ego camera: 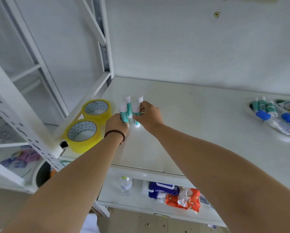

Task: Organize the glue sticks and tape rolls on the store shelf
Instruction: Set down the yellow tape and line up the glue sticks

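Observation:
Several teal glue sticks with white caps stand upright in a tight cluster on the white shelf. My left hand grips the front left stick near its base. My right hand holds the front right stick from the right side. Two yellow tape rolls lie flat at the shelf's left end, one nearer and one behind it. More glue sticks lie inside clear tape rolls at the far right.
Blue-capped bottles lie among the items at the right. A white slotted upright post stands left of the tape. The lower shelf holds a water bottle and wipe packs. The white back wall rises behind the shelf.

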